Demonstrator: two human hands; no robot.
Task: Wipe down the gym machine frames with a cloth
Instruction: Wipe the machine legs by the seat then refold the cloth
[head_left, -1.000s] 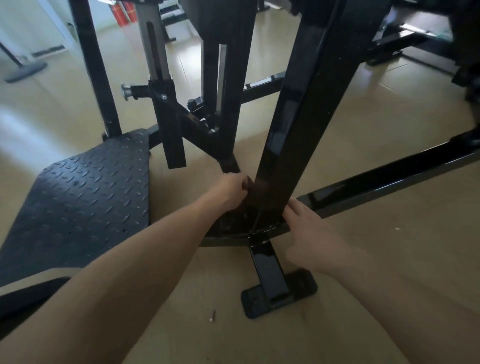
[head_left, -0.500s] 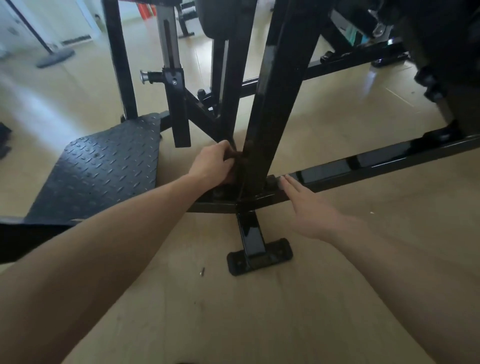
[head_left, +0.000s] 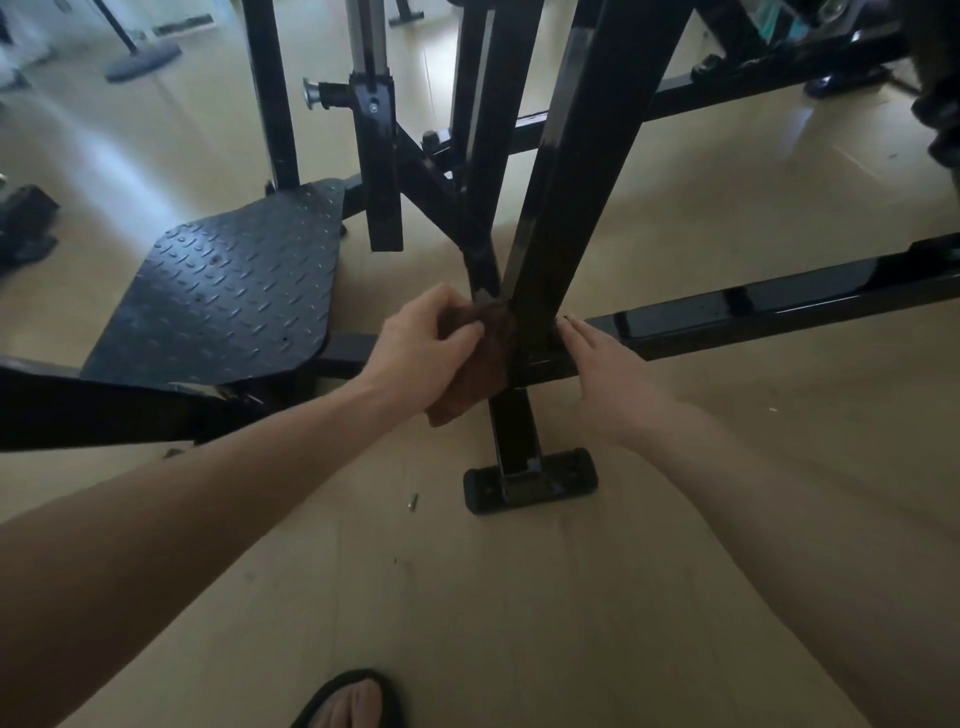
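A black gym machine fills the view; its thick slanted upright (head_left: 571, 208) meets a glossy floor rail (head_left: 779, 306) low in the middle. My left hand (head_left: 421, 348) grips a dark brown cloth (head_left: 483, 364) and holds it against the left side of the upright's base. My right hand (head_left: 608, 374) lies flat with straight fingers on the rail, fingertips touching the joint just right of the upright. Part of the cloth hangs below my left hand.
A black checker-plate footplate (head_left: 228, 291) lies to the left. A short leg ends in a rubber foot (head_left: 530, 480) on the beige floor. A small screw (head_left: 413, 501) lies near it. My sandalled foot (head_left: 353, 701) shows at the bottom. More frame bars stand behind.
The view has pulled back and down a little. My left hand now shows more of the brown cloth beside the upright's base. My right hand stays on the rail by the joint.
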